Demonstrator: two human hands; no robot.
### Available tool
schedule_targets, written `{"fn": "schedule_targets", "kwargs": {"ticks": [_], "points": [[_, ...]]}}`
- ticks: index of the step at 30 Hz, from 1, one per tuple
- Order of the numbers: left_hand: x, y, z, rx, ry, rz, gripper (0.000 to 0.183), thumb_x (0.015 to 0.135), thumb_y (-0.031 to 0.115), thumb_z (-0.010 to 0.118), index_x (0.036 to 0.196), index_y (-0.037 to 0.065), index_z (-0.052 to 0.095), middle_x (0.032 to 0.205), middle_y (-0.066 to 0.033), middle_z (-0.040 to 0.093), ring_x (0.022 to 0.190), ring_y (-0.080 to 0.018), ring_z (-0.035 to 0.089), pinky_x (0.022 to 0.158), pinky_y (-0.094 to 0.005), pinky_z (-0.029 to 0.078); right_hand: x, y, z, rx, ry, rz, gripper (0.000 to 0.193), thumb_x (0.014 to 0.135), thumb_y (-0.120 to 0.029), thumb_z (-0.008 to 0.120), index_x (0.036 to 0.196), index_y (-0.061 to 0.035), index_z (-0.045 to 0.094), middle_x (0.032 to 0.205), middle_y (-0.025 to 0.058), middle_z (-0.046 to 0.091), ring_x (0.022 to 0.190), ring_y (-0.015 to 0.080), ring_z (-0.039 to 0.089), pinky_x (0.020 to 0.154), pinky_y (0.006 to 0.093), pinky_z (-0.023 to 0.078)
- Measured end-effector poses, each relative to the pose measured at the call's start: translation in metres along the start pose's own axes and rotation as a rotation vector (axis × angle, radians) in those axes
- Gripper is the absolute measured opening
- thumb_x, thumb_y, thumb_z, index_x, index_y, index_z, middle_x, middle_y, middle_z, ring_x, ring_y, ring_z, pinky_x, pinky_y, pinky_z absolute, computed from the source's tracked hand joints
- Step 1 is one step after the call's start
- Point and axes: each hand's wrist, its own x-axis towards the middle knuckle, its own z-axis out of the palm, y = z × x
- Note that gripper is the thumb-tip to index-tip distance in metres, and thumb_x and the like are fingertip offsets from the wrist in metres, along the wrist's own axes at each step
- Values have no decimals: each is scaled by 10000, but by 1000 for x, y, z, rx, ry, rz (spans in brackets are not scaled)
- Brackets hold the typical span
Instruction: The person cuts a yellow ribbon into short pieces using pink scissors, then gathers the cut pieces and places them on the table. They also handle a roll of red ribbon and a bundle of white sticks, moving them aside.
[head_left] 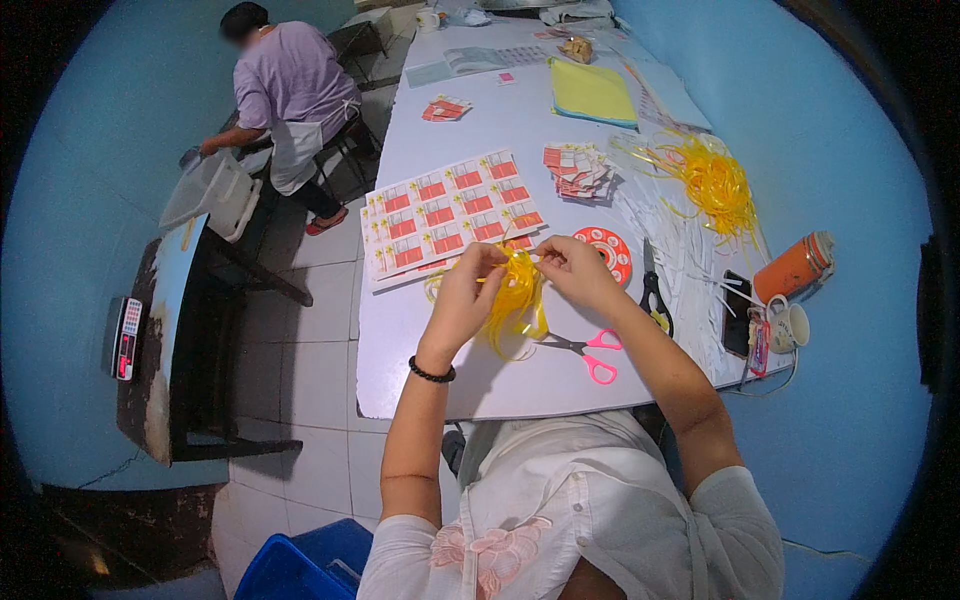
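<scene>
Both of my hands are at a bundle of curly yellow ribbon [517, 292] near the table's front edge. My left hand [468, 290] is closed on the bundle's left side, thumb and fingers pinching its strands. On the other side my right hand [574, 270] pinches at the upper right edge of the ribbon; the exact strand is too small to make out. Pink-handled scissors [590, 350] lie just below my right hand. Behind the bundle rest printed card sheets [440, 218] in red and white. A round red disc [612, 250] with white circles lies beyond my right wrist.
Black-handled scissors [653, 290], white paper strips [690, 285], a phone [736, 315], a mug [789, 326] and an orange bottle [795, 268] line the right side. Farther back are a yellow ribbon pile [715, 185] and cut cards [580, 172]. A person [290, 90] sits at the far left.
</scene>
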Motion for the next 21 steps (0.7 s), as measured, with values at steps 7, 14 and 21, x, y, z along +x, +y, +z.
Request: {"fn": "schedule_targets", "kwargs": {"ticks": [7, 14, 21], "points": [[8, -15, 10, -98, -98, -45, 349, 961, -35, 464, 1306, 15, 475, 1298, -112, 555, 1135, -187, 609, 836, -272, 531, -48, -14, -10, -268, -157, -72, 286, 807, -193, 697, 1040, -31, 656, 1002, 151, 616, 900, 297, 628, 788, 395, 506], [-8, -7, -8, 48, 155, 137, 322, 901, -74, 525, 1196, 46, 575, 1306, -135, 557, 968, -190, 658, 774, -273, 554, -60, 5, 7, -590, -292, -87, 262, 841, -256, 674, 1031, -76, 671, 1006, 111, 632, 1003, 323, 608, 853, 418, 494], [-37, 8, -7, 171, 197, 88, 260, 884, -67, 565, 1114, 34, 630, 1251, -122, 573, 850, -169, 642, 685, -258, 540, -64, -7, -10, 198, -15, 52, 144, 852, -73, 675, 996, -57, 678, 875, 60, 664, 790, 167, 640, 687, 284, 513]]}}
